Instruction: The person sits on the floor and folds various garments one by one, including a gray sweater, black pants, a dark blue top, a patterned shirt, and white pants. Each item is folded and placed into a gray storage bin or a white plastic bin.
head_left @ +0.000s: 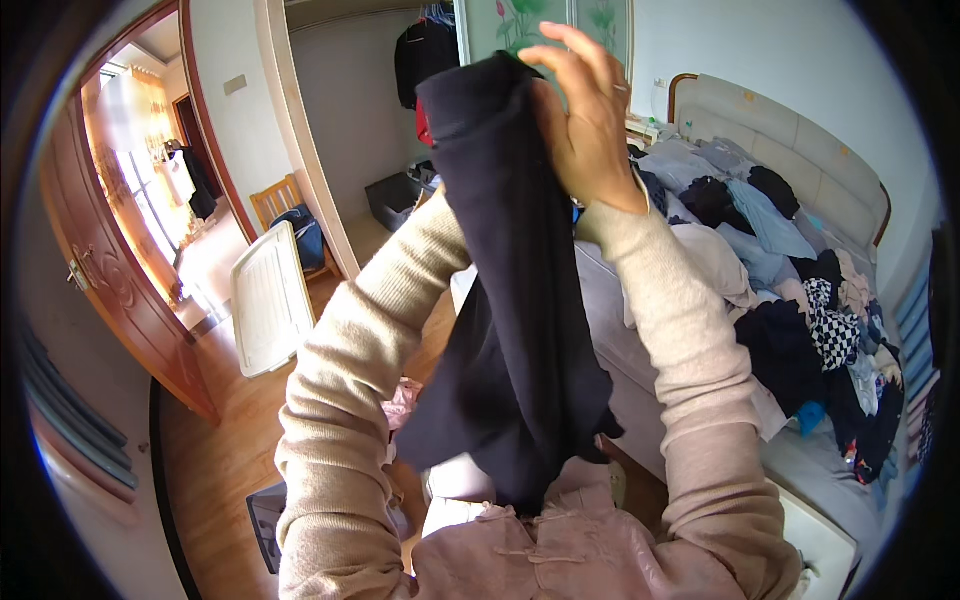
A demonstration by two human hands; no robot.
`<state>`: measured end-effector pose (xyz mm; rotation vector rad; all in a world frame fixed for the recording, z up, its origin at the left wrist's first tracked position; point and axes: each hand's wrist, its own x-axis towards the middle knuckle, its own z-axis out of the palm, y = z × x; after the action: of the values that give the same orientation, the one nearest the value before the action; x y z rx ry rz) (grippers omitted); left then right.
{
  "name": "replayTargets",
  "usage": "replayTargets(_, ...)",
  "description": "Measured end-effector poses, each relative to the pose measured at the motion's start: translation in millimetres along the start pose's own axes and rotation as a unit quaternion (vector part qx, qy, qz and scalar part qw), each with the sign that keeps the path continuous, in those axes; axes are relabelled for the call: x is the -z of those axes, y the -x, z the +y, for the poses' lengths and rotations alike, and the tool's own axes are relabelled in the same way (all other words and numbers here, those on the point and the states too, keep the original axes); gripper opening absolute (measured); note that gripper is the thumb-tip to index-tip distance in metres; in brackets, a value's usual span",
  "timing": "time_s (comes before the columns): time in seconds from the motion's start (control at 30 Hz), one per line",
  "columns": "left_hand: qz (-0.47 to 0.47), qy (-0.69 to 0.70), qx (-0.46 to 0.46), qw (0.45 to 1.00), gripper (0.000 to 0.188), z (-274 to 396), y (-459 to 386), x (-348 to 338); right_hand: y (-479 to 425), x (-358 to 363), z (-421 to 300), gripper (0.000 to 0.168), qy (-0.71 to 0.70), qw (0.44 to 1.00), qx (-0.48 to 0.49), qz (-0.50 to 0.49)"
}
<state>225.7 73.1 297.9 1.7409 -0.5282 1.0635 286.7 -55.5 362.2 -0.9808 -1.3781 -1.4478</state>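
Observation:
A black cloth garment (517,300) with a thick folded band at its top hangs in front of me, raised high at the middle of the view. My right hand (589,112) is at the garment's upper right edge, thumb side against the cloth and the other fingers spread upward; how firmly it grips does not show. The garment hides my left hand; only the left sleeve shows, leading behind the cloth. Its lower end spreads out loosely above my lap.
A bed at the right bears a heap of mixed clothes (780,337). A whitish plastic lid (270,300) leans by a wooden chair (277,195) at the left. Behind stands an open wardrobe with a dark garment (427,60) hanging. A brown door (127,247) stands open.

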Motion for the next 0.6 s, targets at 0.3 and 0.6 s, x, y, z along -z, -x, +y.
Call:
replayTargets(0.3, 0.178, -0.456, -0.034, 0.871, 0.025, 34, -13, 1, 7, 18, 7, 0.049, -0.499, 0.645, -0.536, -0.219)
replayTargets(0.6, 0.093, -0.438, -0.086, 0.890, 0.048, 58, -23, 15, -21, 6, 11, 0.023, -0.259, 0.862, -0.396, -0.181)
